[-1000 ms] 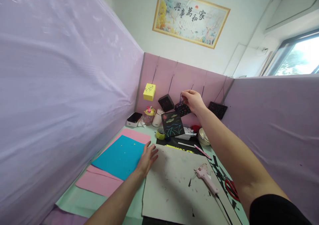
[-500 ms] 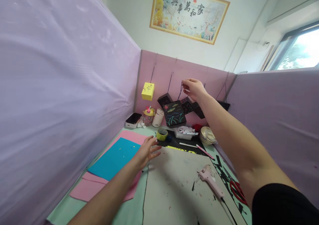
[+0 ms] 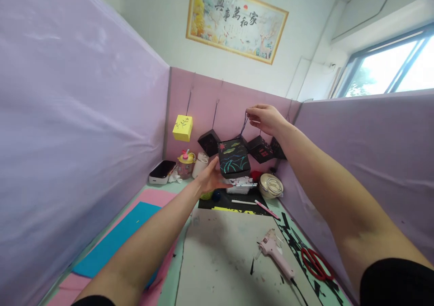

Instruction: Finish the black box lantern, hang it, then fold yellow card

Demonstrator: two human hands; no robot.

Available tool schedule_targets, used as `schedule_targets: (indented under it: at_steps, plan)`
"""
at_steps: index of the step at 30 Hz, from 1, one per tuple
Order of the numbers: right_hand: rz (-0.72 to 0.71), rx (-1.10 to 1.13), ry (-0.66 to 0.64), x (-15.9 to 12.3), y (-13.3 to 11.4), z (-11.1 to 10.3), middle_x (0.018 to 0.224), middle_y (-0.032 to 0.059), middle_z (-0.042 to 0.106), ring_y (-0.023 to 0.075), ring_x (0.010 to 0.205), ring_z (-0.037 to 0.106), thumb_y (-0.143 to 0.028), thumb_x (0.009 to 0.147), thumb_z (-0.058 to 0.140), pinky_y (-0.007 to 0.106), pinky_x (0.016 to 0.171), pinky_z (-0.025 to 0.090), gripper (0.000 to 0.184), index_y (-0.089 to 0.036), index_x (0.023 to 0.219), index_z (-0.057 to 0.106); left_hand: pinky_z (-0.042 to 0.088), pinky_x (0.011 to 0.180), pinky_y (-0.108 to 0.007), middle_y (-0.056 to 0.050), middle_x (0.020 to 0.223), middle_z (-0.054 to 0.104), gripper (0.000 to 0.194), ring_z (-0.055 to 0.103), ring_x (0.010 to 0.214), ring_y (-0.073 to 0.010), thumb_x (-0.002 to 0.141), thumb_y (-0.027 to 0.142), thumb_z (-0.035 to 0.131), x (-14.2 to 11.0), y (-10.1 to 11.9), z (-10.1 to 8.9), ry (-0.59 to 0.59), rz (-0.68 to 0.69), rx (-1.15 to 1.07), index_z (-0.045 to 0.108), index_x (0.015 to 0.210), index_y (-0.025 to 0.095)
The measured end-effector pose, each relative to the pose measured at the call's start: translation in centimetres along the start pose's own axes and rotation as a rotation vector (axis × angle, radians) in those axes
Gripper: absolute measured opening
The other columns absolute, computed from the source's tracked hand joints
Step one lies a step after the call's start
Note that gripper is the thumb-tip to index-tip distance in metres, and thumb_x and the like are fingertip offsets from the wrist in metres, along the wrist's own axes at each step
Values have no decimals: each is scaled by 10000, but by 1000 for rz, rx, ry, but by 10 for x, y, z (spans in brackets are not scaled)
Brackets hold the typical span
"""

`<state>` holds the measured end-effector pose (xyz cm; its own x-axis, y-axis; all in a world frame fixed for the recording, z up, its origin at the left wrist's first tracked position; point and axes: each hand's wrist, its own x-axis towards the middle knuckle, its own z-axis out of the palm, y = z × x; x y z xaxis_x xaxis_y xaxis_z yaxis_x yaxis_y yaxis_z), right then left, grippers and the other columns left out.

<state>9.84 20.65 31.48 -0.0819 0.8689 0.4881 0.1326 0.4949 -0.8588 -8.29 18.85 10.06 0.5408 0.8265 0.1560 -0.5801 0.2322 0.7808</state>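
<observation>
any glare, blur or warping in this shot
Head view: window washed out nearly white; soft shadow across the pale board; faint shine on the left purple sheet; wide-angle stretch towards the edges; wall picture's smallest writing too soft to read.

The grey board (image 3: 224, 251) leaves open room left of the glue gun (image 3: 276, 254). Hanging boxes (image 3: 260, 149) obstruct the back.

The left hand (image 3: 212, 178) partly hides the green roll (image 3: 206, 195) — at far right, the window (image 3: 383, 68) is cut off.
</observation>
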Motion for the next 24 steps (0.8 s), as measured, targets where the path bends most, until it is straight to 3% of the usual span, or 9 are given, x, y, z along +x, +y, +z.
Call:
schedule_targets:
  at_steps: [2,5,8,12,18,24]
  plan:
    - [3,-23,14,0,1,-14,656,2,600,82,604,510,-146,729,743,249,593,415,154,-165,673,600,452,913,-632,-94,1269,570,701,574,1107,-316,746,532,708,15,-3,11,-15,17,23,447,1360,320]
    - [9,-69,45,1,3,-37,659,5,594,79,602,509,-140,734,747,249,593,410,148,-157,687,607,464,914,-620,-70,1340,521,928,589,1083,-270,729,380,758,34,-11,30,61,52,74,201,1469,418]
    - [20,-117,91,1,3,-60,677,7,591,76,602,506,-131,759,720,245,591,412,139,-158,685,606,498,901,-575,-94,1376,483,1107,588,1088,-255,693,282,796,51,-23,47,148,104,115,40,1489,422]
    - [51,-177,148,3,4,-83,707,9,597,76,613,508,-129,766,699,236,589,427,137,-168,681,600,546,862,-476,-129,1373,471,1166,572,1138,-271,646,217,833,72,-44,65,252,194,165,44,1487,396]
    - [40,-213,218,11,20,-102,724,10,612,84,632,529,-164,757,692,226,573,434,122,-173,706,581,550,850,-437,-153,1338,498,1176,596,1111,-268,647,239,847,85,-73,79,245,148,204,39,1492,364]
    - [-24,-205,343,25,31,-110,697,5,608,81,622,536,-162,772,650,204,545,427,106,-179,702,573,555,815,-473,-183,1393,467,1281,577,1149,-305,606,358,875,93,-66,88,231,105,207,-49,1494,363]
